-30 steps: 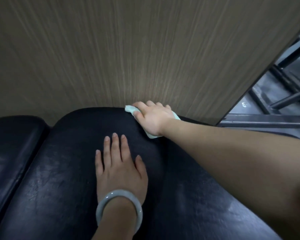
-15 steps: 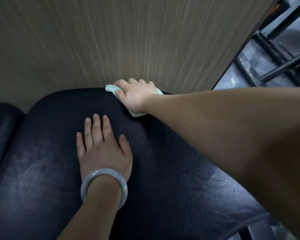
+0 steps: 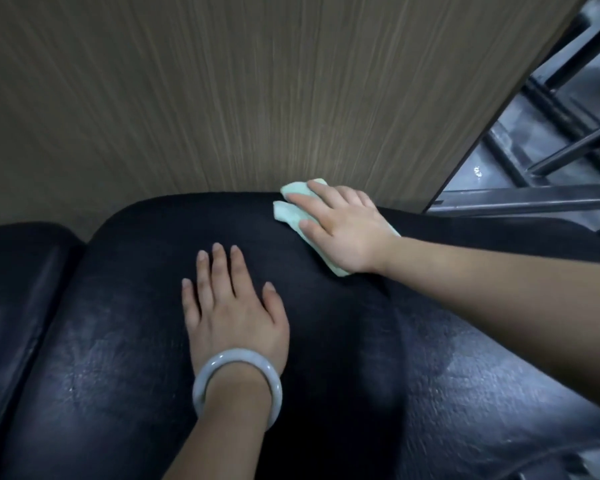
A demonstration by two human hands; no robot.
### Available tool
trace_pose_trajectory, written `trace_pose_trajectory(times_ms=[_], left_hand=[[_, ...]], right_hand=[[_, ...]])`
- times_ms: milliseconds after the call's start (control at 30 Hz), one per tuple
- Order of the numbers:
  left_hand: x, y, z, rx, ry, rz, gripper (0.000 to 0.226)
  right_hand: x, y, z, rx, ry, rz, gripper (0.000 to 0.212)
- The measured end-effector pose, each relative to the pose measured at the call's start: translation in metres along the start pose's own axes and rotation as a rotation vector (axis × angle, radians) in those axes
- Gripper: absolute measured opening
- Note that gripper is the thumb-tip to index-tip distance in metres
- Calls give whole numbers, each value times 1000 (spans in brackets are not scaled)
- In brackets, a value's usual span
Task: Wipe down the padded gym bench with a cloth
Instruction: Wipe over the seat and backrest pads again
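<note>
bench black | cloth mint, perhaps | bangle pale grey

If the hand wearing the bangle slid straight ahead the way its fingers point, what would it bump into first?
Probably the wood-grain wall panel beyond the bench pad; the left hand points past the cloth, clear of it, though depth is unclear.

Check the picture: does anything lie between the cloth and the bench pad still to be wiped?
Yes: the left hand rests flat on the bench pad, near the cloth under the right hand. Elsewhere the pad shows nothing in the way.
</note>
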State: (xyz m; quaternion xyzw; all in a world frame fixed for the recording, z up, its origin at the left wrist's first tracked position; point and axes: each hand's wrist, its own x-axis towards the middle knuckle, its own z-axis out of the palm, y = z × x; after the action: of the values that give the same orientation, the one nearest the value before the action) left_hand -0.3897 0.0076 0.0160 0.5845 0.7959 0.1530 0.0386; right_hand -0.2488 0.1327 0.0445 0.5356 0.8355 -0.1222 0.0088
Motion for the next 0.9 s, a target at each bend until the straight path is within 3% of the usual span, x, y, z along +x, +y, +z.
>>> trace_pose_trajectory(times_ms=[200, 333, 633, 900], left_hand=[[1, 0, -1, -11, -34, -19, 66], [1, -1, -2, 10, -3, -14, 73], [0, 0, 1, 6, 12, 4, 76], [2, -5, 7, 73, 24, 13, 69]], right_hand=[[33, -12, -5, -24, -75, 5, 50], [49, -13, -8, 35, -108, -27, 49], [-10, 41, -12, -48, -99, -14, 50], [52, 16, -14, 94, -151, -94, 46]])
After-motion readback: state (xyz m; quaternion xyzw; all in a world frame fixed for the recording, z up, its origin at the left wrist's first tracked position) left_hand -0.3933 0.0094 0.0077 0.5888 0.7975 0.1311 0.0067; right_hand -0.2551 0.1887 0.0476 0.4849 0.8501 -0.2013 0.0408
